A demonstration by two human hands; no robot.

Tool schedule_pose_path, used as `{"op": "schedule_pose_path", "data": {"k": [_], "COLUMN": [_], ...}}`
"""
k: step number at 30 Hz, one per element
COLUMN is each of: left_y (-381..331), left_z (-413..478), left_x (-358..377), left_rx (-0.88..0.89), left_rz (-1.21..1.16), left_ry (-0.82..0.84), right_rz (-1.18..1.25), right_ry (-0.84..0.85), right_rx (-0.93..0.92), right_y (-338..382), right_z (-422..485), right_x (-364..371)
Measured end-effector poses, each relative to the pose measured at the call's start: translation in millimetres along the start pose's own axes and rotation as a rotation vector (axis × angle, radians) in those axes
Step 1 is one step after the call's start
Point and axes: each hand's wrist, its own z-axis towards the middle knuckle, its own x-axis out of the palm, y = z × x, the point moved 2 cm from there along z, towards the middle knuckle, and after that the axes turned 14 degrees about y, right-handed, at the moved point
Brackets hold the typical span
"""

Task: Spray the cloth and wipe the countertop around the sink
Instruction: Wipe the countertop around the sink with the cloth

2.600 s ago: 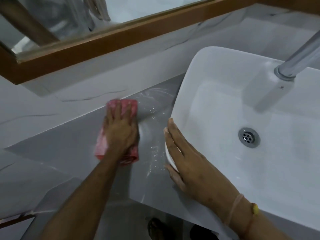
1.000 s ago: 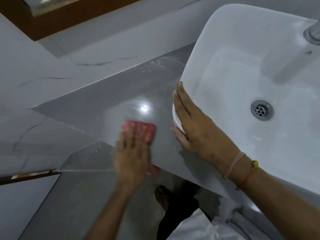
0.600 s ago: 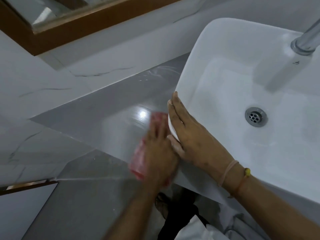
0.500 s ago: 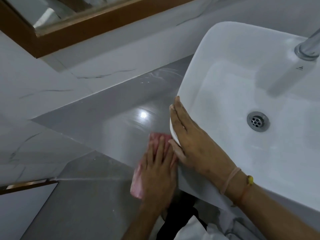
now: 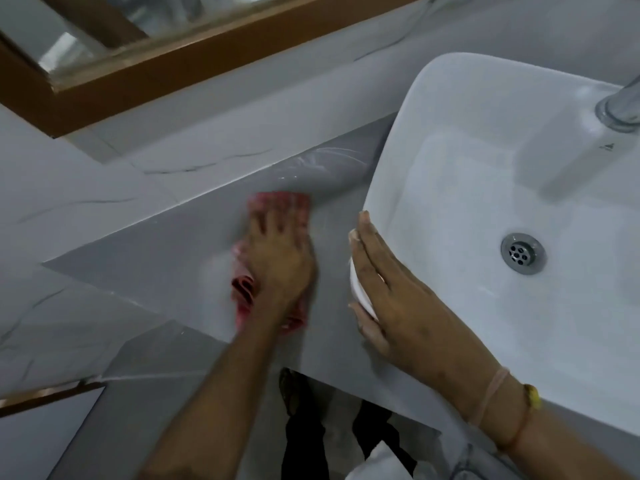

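Note:
A pink-red cloth (image 5: 277, 202) lies flat on the grey countertop (image 5: 156, 258), left of the white basin (image 5: 450, 140). My left hand (image 5: 280, 258) presses down on the cloth with fingers spread toward the back wall; it is motion-blurred. My right hand (image 5: 391, 289) rests flat against the basin's left rim, fingers pointing away from me, holding nothing. Wet streaks show on the counter near the back wall beside the basin. No spray bottle is in view.
A chrome tap (image 5: 620, 105) stands at the basin's right edge and a drain (image 5: 522, 252) sits in its bowl. A wood-framed mirror (image 5: 145, 64) hangs above the marble backsplash. Below the counter's front edge are the floor and my foot (image 5: 294, 389).
My left hand has slid the cloth from the counter's front edge beside the basin back toward the wall. My right hand has stayed on the basin rim.

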Motion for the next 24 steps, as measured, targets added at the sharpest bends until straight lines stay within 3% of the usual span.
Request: {"op": "schedule_pose_path", "data": {"k": [4,6,9,12,15,17,19,22,24], "left_y": [-1.3,43.0,92.8,75.3,18.7,-17.6,-30.8,5.2,40.1], "left_z": [-72.1,-87.1,-53.2,3.5,54.2,66.0,54.5,12.4,-4.1], "left_x": [28.9,29.0,6.7,-26.0,-33.3,-24.8,-10.3,2.5,-2.1], "left_rx": [0.33,0.341,0.239,0.248,0.307,0.341,0.49,0.631,0.588], "left_rz": [0.133,0.271,0.37,0.361,0.34,0.302,0.309,0.27,0.289], "left_ry": [0.08,0.206,0.212,0.054,-0.003,0.03,0.097,0.176,0.212], "right_rz": [-0.155,-0.158,-0.126,-0.094,-0.083,-0.089,-0.098,-0.101,-0.104], "right_ry": [0.042,0.047,0.024,0.011,0.003,0.002,-0.002,-0.003,-0.013], "right_rx": [0.051,0.078,0.077,0.075,0.072,0.072,0.078,0.083,0.072], "right_y": [3.1,3.7,3.2,2.7,2.8,2.6,2.9,2.7,2.7], "right_z": [-1.2,-1.2,-0.3,-0.6,-0.6,-0.7,-0.1,-1.5,-1.7], "right_x": [-2.8,-2.8,-1.7,-0.6,-0.2,-0.9,-1.7,-1.0,-0.3]}}
